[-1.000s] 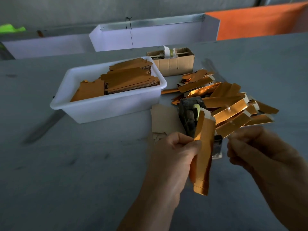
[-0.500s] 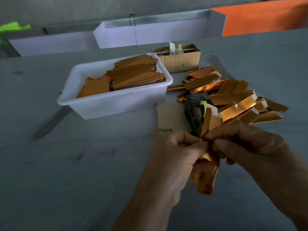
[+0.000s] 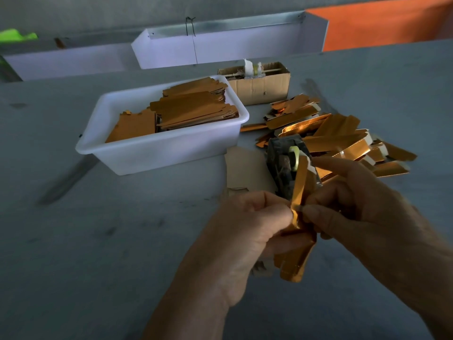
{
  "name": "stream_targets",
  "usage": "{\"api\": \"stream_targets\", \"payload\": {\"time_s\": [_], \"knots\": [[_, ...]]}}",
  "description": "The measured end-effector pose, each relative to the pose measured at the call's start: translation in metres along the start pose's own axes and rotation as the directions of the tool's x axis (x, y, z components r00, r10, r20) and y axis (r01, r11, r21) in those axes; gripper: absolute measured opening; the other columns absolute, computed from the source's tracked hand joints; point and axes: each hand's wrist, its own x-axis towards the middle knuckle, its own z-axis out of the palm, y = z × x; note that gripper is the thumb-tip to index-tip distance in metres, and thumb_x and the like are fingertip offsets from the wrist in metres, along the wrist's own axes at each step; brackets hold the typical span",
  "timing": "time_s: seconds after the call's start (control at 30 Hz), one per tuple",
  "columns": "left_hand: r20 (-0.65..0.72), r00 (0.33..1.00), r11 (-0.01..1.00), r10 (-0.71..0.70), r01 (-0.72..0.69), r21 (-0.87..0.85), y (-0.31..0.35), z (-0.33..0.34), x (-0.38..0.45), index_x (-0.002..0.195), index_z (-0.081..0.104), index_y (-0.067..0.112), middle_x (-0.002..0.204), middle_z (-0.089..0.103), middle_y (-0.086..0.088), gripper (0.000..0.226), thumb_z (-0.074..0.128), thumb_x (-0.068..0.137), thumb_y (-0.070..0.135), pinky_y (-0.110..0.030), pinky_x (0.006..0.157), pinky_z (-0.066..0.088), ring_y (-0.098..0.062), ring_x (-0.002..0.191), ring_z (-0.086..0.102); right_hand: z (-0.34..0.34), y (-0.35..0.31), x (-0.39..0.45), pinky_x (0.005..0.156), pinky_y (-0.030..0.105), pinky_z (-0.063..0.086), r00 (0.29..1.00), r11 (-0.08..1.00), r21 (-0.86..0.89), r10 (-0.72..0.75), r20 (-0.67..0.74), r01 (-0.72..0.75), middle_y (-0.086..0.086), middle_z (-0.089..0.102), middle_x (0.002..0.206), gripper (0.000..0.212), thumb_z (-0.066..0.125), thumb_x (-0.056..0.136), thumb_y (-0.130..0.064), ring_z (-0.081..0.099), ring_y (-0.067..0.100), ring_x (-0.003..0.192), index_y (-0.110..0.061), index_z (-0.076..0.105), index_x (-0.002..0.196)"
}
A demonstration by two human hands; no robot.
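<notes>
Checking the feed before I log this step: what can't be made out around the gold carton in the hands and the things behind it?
Head view only.
Gold carton: its middle is covered by the left hand and right hand pinching it; any tape there is unreadable.
Tape dispenser: near end hidden behind carton and hands.
Cardboard box: contents too small, blurred.
White tub: lower layers hidden under the top stacks.
</notes>
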Motion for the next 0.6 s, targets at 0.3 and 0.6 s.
{"api": "stream_targets", "payload": {"time_s": [0.3, 0.6], "knots": [[-0.152, 0.986, 0.998, 0.068, -0.065, 0.020, -0.007, 0.005, -0.003, 0.070, 0.071, 0.011, 0.072, 0.074, -0.007, 0.017, 0.065, 0.086, 0.011, -0.032, 0.069, 0.061, -0.022, 0.073, 0.074, 0.005, -0.001, 0.000, 0.061, 0.001, 0.042, 1.000, 0.995, -0.097, -0.018, -0.007, 0.017, -0.026, 0.067, 0.079, 0.044, 0.069, 0.075, -0.026, 0.062, -0.008, 0.071, -0.049, 0.040, 0.099], [-0.305, 0.918, 0.953, 0.252, -0.180, 0.244, -0.019, 0.020, -0.011, 0.072, 0.070, 0.015, 0.068, 0.073, -0.006, 0.017, 0.065, 0.089, 0.014, -0.033, 0.056, 0.057, -0.019, 0.062, 0.071, 0.014, -0.001, -0.005, 0.051, 0.009, 0.046, 0.992, 0.936, -0.350, -0.008, -0.122, -0.036, -0.013, 0.062, 0.063, 0.055, 0.074, 0.073, -0.024, 0.060, -0.009, 0.069, -0.032, 0.045, 0.119]]}}
